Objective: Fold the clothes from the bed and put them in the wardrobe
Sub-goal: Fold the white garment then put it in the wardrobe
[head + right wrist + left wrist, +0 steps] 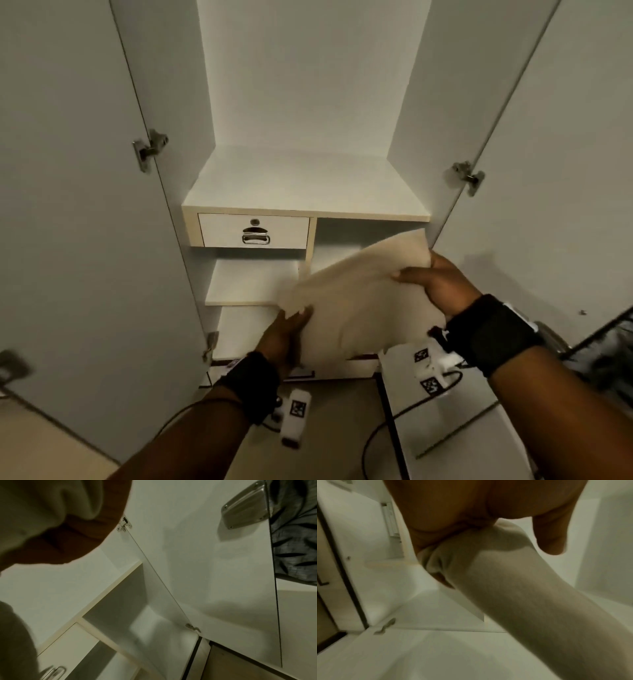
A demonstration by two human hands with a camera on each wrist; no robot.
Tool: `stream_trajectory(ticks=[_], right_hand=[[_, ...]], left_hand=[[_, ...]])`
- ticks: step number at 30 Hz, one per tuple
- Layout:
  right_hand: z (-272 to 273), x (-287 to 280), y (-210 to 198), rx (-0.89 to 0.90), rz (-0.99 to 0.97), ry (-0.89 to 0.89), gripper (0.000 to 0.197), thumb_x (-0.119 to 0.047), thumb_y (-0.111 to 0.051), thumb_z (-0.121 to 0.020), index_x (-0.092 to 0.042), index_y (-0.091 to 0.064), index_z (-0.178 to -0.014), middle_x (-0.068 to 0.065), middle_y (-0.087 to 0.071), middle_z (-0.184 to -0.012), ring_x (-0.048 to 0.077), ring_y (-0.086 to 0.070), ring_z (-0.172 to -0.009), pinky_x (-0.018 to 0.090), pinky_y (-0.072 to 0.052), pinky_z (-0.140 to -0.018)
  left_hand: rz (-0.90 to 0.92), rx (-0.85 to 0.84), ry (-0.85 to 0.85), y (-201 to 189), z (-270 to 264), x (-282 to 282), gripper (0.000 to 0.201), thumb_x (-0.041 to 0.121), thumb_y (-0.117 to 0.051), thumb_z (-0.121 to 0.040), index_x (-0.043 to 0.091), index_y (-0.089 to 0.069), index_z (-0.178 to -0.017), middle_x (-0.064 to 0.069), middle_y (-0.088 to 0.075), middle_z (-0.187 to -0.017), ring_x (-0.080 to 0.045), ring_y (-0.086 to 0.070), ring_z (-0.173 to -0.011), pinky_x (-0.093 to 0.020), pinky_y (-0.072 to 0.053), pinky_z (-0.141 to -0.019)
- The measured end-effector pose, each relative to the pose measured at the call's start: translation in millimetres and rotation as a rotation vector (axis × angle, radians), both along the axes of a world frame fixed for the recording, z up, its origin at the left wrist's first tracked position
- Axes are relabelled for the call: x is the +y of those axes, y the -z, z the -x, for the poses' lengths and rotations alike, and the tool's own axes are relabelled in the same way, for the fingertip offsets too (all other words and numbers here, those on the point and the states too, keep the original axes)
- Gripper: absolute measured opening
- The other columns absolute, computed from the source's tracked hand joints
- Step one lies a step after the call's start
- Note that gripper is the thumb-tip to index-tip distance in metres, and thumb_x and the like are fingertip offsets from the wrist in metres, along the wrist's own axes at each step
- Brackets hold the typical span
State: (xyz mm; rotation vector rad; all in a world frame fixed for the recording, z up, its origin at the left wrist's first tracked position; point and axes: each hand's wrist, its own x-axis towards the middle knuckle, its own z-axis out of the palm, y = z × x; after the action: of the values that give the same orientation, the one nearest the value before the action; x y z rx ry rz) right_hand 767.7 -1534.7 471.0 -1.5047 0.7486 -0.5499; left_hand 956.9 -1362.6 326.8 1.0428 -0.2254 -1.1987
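A folded cream fabric garment is hanging between both hands before the open white wardrobe, left hand gripping its lower corner, right hand clasping its upper edge.

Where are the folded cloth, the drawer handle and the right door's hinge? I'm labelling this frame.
folded cloth [359, 294], head view, middle of its top face.
drawer handle [255, 237], head view, centre of the metal loop.
right door's hinge [466, 177], head view, its metal body at the door edge.
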Motion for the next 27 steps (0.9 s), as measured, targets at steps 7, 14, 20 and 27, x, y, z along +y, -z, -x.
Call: stream_trajectory(ticks=[7,14,20,27], right_hand=[[-55.9,-70.5,29.6,0.159,0.069,0.106,0.054,-0.008,-0.081,-0.073,-0.009,-0.065,-0.124,0.012,-0.074,-0.113,0.032,-0.07,-0.106,0.043,-0.056,-0.091],[-127.3,-119.9,114.6,0.333,-0.039,0.059,0.052,0.0,-0.075,-0.077,-0.013,-0.064,-0.126,0.011,-0.074,-0.11,0.03,-0.07,-0.104,0.036,-0.056,-0.082],[-221.1,-143.7,230.4,0.639,-0.081,-0.169,0.079,-0.002,-0.067,-0.087,-0.03,-0.034,-0.153,0.012,-0.063,-0.125,0.032,-0.062,-0.105,0.039,-0.056,-0.081],[-326.9,-161.1,349.6,0.66,-0.139,-0.214,0.07,-0.011,-0.064,-0.093,-0.026,-0.034,-0.154,0.007,-0.054,-0.141,0.027,-0.057,-0.12,0.044,-0.051,-0.102]], left_hand=[[0.02,-0.414,-0.07,-10.7,-118.9,-50.1,0.104,0.033,-0.09,-0.07,0.045,-0.029,-0.154,-0.001,-0.052,-0.139,-0.03,-0.057,-0.12,-0.055,-0.055,-0.097],[-0.265,-0.52,-0.004,41.5,-176.1,-89.5,0.102,0.014,-0.079,-0.087,0.04,-0.01,-0.159,-0.004,-0.05,-0.132,-0.027,-0.054,-0.114,-0.044,-0.048,-0.1],[-0.649,-0.619,-0.072,145.8,-220.9,-88.9,0.1,0.021,-0.08,-0.085,0.025,-0.014,-0.161,-0.017,-0.034,-0.159,-0.038,-0.043,-0.139,-0.045,-0.038,-0.112],[-0.816,-0.607,-0.261,224.6,-303.6,-119.8,0.083,0.013,-0.073,-0.09,0.031,-0.027,-0.158,-0.012,-0.049,-0.151,-0.03,-0.05,-0.133,-0.033,-0.041,-0.102]])
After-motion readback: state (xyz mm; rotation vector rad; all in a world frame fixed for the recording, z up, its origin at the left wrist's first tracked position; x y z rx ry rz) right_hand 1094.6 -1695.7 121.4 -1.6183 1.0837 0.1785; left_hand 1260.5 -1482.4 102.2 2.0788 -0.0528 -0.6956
